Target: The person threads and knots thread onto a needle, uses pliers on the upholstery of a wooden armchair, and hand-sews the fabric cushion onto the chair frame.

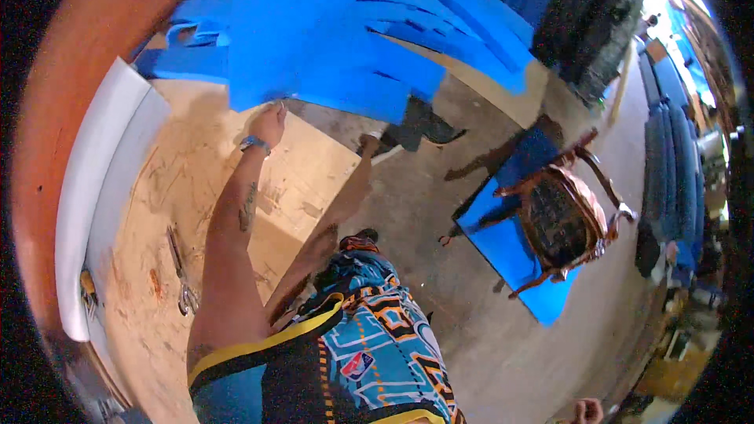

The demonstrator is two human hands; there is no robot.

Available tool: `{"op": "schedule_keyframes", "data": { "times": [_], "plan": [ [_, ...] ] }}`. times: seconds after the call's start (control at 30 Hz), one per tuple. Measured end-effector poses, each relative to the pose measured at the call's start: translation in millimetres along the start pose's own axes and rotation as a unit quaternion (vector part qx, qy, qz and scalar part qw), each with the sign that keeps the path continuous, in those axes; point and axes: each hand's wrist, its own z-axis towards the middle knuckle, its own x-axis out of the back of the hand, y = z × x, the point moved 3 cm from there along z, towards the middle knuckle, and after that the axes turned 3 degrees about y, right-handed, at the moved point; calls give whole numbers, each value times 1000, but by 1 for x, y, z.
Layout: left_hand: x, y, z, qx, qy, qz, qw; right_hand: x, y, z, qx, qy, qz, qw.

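My left hand [269, 124], wearing a wristband, has its fingers closed at the lower edge of a large blue sheet [298, 31], pinching it above a pale plywood bench [302, 180]. Only part of my right hand [585, 412] shows at the lower right rim; its fingers are curled, and what they hold, if anything, is unclear. Pliers and other metal tools [181, 283] lie on the plywood to the left of my arm.
Blue strips and pieces [455, 23] are piled beyond the bench. A carved wooden chair [561, 220] lies tipped on a blue mat [550, 306] on the concrete floor [416, 243]. A white roll [86, 212] lies at the left. Stacked dark blue padded items [671, 173] line the right.
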Motion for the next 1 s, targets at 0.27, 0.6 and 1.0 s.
{"op": "schedule_keyframes", "data": {
  "times": [0.27,0.6,1.0],
  "plan": [
    [9,-60,9,4,-145,-46,988,-173,-170,127,268,-124,155,943],
    [112,294,-162,-49,-281,-418,862,-354,-349,99,621,-435,132,638],
    [68,152,-262,377,408,-127,822,-310,-459,169,691,-503,207,476]
  ]
}}
